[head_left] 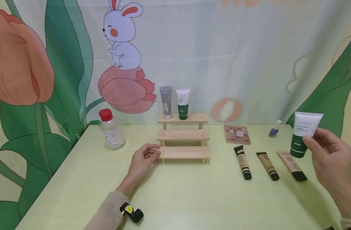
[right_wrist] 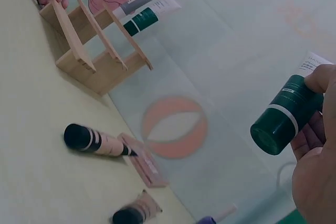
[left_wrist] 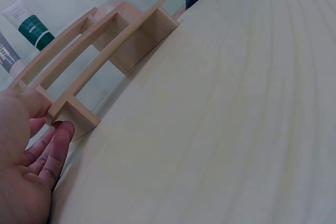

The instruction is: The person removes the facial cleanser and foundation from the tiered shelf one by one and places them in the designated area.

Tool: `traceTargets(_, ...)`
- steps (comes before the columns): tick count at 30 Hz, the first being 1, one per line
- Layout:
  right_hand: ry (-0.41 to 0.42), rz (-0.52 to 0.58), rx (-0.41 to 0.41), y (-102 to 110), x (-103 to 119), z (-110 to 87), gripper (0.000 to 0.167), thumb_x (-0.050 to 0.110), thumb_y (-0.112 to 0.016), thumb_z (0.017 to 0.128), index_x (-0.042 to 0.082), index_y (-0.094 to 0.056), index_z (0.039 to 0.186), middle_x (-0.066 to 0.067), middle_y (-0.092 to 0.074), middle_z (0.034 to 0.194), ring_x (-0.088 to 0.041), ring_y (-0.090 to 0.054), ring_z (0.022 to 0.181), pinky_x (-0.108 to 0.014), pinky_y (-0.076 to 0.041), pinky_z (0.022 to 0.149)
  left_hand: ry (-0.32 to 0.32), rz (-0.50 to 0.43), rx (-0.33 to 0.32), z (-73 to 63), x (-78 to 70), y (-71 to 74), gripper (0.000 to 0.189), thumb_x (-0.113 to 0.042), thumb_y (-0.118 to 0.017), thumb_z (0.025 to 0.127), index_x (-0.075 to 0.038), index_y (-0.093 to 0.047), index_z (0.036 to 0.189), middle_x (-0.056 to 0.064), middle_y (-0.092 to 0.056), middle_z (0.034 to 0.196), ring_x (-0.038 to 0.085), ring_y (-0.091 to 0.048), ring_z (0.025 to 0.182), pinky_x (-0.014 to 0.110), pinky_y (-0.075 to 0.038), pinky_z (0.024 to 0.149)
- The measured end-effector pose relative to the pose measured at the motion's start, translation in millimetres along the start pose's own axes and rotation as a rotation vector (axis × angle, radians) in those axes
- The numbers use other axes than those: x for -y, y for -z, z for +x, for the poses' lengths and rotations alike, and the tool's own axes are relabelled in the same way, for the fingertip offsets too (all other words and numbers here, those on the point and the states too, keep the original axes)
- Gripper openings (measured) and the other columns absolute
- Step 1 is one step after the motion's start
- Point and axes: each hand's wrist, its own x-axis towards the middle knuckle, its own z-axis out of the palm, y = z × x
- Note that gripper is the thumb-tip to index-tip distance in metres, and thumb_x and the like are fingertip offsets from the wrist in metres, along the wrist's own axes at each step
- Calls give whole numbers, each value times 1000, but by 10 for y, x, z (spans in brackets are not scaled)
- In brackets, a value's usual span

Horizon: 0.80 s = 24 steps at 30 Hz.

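My right hand (head_left: 332,156) grips a white and green squeeze tube (head_left: 298,148) upright above the right side of the table, cap end down. In the right wrist view the thumb lies across the tube (right_wrist: 283,111). At the middle of the table stands a three-step wooden display rack (head_left: 182,153). My left hand (head_left: 144,159) pinches the left end of its lowest step, thumb on top and fingers beneath in the left wrist view. A grey tube (head_left: 166,102) and another white and green tube (head_left: 183,103) stand side by side on the top step.
A clear bottle (head_left: 113,134) with a red cap stands left of the rack. To the right lie an eyeshadow palette (head_left: 237,134), a black-capped tube (head_left: 242,162), a tan tube (head_left: 267,165) and a beige tube (head_left: 290,164). Purple nail polish (head_left: 274,131) stands behind them.
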Motion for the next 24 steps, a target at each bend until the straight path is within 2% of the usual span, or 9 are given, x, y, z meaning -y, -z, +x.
traceTargets(4, 15, 27, 14, 197, -48, -122, 35, -23, -59, 103, -13, -69, 135, -7, -74, 121, -18, -63, 110, -13, -56, 100, -1, 12, -6, 1, 8, 21, 19, -10, -77, 106, -8, -77, 126, 10, -76, 105, 16, -71, 89, 22, -63, 77)
traceTargets(9, 21, -70, 16, 478, -128, -270, 37, -25, -58, 102, -5, -75, 129, 1, -78, 112, -8, -69, 98, -9, -56, 90, 9, 20, 0, 2, 36, 35, 20, -11, -77, 106, -10, -77, 126, 10, -76, 106, 19, -71, 90, 23, -63, 78)
traceTargets(13, -4, -92, 62, 697, -197, -394, 41, -27, -58, 101, 0, -78, 126, 4, -81, 110, -4, -73, 93, -9, -58, 84, 16, 19, 0, 2, 46, 37, 20, -11, -77, 107, -11, -78, 126, 10, -75, 105, 20, -71, 90, 23, -63, 78)
traceTargets(16, -36, -115, 46, 805, -244, -504, 45, -28, -58, 100, 4, -80, 122, 5, -81, 104, -3, -73, 87, -8, -57, 79, 12, 16, -2, -3, 37, 33, 20, -11, -77, 106, -11, -78, 126, 10, -76, 106, 19, -71, 90, 23, -63, 79)
traceTargets(20, -97, -291, -3, 917, -265, -648, 51, -25, -63, 99, 20, -83, 114, 14, -78, 97, -1, -67, 79, -7, -51, 71, -1, 15, -2, -13, 22, 28, 20, -11, -77, 106, -9, -78, 126, 11, -76, 106, 17, -72, 90, 22, -63, 79)
traceTargets(23, -183, -513, -5, 1010, -266, -712, 56, -17, -68, 101, 37, -80, 108, 26, -73, 93, 4, -63, 75, -7, -49, 67, -5, 13, -6, -18, 19, 28, 20, -11, -77, 106, -9, -78, 126, 11, -76, 106, 17, -71, 89, 22, -63, 78)
traceTargets(24, -212, -548, -1, 1047, -280, -726, 56, -15, -69, 102, 40, -79, 106, 27, -72, 92, 5, -64, 74, -7, -50, 66, -6, 12, -9, -18, 19, 28, 20, -11, -78, 106, -9, -78, 126, 11, -76, 105, 16, -71, 89, 22, -63, 78)
